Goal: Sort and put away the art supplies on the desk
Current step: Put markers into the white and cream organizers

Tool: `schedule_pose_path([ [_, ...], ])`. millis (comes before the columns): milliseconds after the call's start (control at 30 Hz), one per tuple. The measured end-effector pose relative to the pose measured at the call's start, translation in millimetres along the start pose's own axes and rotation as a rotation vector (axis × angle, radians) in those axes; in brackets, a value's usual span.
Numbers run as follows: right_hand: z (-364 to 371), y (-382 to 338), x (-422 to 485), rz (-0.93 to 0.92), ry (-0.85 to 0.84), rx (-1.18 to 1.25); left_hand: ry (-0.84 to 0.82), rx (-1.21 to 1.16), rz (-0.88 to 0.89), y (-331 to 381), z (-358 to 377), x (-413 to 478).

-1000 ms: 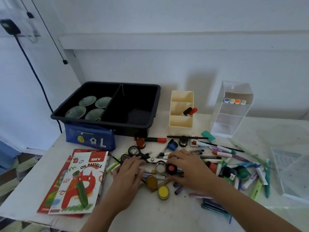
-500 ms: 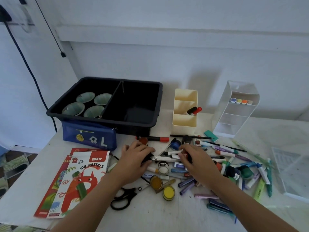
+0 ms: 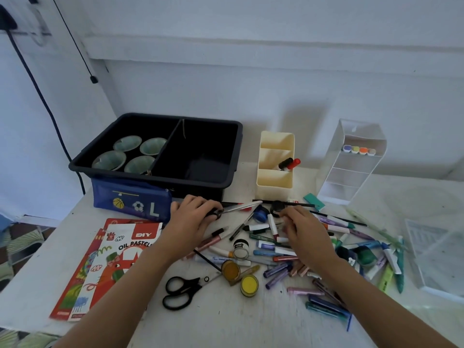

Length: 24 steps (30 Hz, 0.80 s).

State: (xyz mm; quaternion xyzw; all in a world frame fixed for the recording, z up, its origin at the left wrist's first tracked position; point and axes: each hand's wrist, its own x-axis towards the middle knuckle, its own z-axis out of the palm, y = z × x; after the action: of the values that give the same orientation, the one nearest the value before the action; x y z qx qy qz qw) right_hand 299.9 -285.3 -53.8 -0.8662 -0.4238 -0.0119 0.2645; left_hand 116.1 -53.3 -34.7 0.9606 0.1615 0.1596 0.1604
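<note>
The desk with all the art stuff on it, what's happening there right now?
A person is sorting a messy pile of markers and paint pots. The left hand grips a pair of scissors by the handle, near the black bin. The right hand reaches into the pile; what it holds is hidden. A second pair of black scissors lies untouched. The cream organizer holds two markers.

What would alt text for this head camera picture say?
Two bare hands reach into a jumble of markers, pastels and paint pots on a white desk; the left hand grips metal scissors. Behind stand a black bin and a cream organizer.
</note>
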Motion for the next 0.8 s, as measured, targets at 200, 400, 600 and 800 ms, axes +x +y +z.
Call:
schedule_pose_path([
  [200, -5.5, 4.1, -0.5, -0.017, 0.019, -0.042, -0.006, -0.026, -0.107, 4.3, 13.7, 6.0],
  [400, -9.7, -1.9, 2.0, -0.114, -0.056, 0.063, -0.044, -0.120, -0.105, 1.5, 8.8, 14.0],
  [600, 0.1, -16.1, 4.2, -0.255, -0.134, 0.007, 0.000, -0.331, -0.102, -8.4, -25.5, -0.5],
  [800, 14.8, -42.2, 10.3, -0.405, -0.270, -0.045, 0.059, -0.274, -0.162, -26.9, -39.7, -27.6],
])
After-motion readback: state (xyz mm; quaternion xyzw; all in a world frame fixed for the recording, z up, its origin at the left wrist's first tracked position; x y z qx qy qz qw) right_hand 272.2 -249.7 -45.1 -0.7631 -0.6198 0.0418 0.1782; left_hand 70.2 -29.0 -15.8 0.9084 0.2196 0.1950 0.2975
